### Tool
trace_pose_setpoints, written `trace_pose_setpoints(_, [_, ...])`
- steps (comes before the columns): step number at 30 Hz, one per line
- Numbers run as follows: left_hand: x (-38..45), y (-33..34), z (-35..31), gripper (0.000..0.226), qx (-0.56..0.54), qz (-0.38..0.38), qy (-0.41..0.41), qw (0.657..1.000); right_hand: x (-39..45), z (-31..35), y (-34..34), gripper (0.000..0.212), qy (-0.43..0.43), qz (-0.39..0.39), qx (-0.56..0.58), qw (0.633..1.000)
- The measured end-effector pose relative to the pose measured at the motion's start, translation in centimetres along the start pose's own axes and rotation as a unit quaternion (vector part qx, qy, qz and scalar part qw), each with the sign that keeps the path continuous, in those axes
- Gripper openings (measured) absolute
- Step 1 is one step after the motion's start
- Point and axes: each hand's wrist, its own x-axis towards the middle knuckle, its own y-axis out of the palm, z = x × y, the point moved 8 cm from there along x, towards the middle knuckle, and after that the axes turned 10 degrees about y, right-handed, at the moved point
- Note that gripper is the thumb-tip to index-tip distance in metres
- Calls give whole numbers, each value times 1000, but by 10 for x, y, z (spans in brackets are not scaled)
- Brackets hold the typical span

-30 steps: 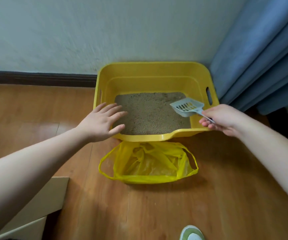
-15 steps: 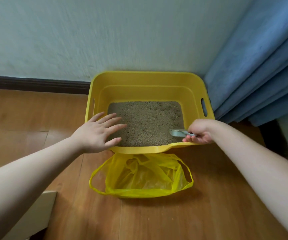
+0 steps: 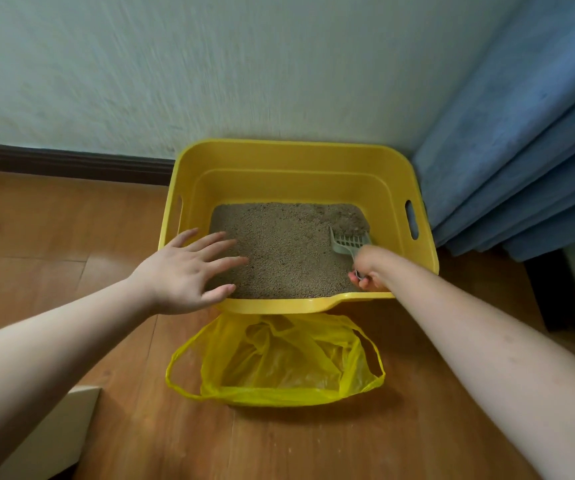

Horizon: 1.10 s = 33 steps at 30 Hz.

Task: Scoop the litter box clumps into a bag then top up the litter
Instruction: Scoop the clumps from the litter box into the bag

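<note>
The scoop (image 3: 350, 241), raised a second ago, is now digging into the litter (image 3: 279, 251) at 3 o'clock inside the litter box (image 3: 289, 157); scooping is beginning. The right hand (image 3: 369, 271) is gripping its handle. The left hand (image 3: 189, 268) is resting flat, fingers spread, at 9 o'clock. The bag (image 3: 279, 362) is lying open at 6 o'clock. Clumps are not distinguishable.

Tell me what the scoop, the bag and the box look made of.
Scoop: pale grey rigid plastic, matte, with moulded slots. Bag: thin yellow plastic film, translucent, crinkled and glossy. Box: smooth yellow moulded plastic, likely, with rounded rim and cut-out handles.
</note>
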Motion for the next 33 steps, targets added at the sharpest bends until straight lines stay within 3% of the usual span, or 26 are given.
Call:
trace_pose_setpoints(13, [0,-1,-1,59,7,-3,-1,1000,-7,43,0,29,-128,-52,-3,990])
trace_pose_setpoints(18, [0,-1,1,59,5,2,-7,1000,-14,41,-5,17,-147,-39,90,984])
trace_pose_setpoints(22, [-1,-1,0,59,2,-2,-2,1000,-23,34,-11,26,-151,-19,123,981])
trace_pose_setpoints(29, [0,-2,-2,60,2,0,1,1000,-68,15,-21,20,-216,-21,26,976])
trace_pose_setpoints(33, [1,-2,-1,58,7,-5,-4,1000,-80,9,-25,18,-244,-20,42,969])
